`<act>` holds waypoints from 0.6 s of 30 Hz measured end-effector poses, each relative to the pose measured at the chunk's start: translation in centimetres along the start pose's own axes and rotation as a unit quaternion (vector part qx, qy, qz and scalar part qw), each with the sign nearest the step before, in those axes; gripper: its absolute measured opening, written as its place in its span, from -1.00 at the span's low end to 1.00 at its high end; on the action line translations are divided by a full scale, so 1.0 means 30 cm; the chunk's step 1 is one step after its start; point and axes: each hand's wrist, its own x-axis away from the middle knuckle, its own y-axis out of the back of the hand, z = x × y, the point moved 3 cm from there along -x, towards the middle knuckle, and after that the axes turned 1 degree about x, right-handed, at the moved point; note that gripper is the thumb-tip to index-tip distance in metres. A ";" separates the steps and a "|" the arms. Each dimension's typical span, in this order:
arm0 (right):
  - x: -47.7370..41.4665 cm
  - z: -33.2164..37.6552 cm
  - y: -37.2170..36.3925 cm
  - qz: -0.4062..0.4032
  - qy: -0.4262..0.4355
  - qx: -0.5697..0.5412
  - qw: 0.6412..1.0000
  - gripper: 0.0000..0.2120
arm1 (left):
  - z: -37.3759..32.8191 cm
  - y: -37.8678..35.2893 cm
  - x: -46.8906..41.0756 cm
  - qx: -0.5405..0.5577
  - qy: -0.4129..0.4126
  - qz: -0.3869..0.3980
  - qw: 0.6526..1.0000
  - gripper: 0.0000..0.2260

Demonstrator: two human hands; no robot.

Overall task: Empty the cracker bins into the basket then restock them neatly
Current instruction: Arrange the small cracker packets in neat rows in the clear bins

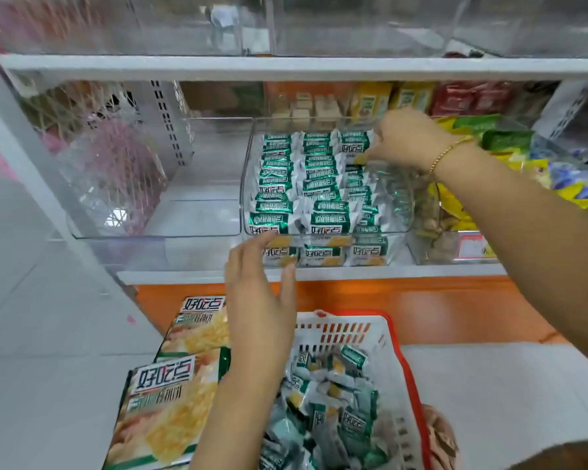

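A clear plastic bin [246,184] on the shelf holds green and white cracker packets [319,184] laid in three neat rows. My right hand [404,139] reaches into the bin's back right corner and pinches a cracker packet [355,145] there. My left hand [257,293] hovers flat with straight fingers just below the bin's front edge, holding nothing. Below it, a white basket with a red rim [392,344] contains several loose cracker packets [333,405].
An empty clear bin [157,228] stands to the left of the filled one. Two large cracker bags [170,395] lie on the floor beside the basket. Yellow and green snack packs [496,140] fill the bins to the right. An upper white shelf [286,67] overhangs.
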 end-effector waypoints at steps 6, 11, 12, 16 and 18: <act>0.364 0.112 -0.025 0.250 0.179 -0.099 0.946 -0.67 | 0.181 -0.158 0.288 -0.059 0.126 0.267 0.954 -0.87; 0.549 0.185 -0.309 0.371 0.221 -0.121 0.894 -0.74 | 0.386 -0.231 0.455 -0.216 0.179 0.455 0.845 -0.83; 0.575 0.196 -0.391 0.384 0.211 -0.118 0.891 -0.71 | 0.416 -0.236 0.480 -0.233 0.179 0.478 0.828 -0.80; 0.691 0.256 -0.691 0.470 0.169 -0.141 0.855 -0.59 | 0.485 -0.252 0.545 -0.291 0.179 0.548 0.763 -0.83; 0.745 0.283 -0.815 0.482 0.154 -0.140 0.851 -0.54 | 0.503 -0.270 0.564 -0.302 0.187 0.564 0.746 -0.78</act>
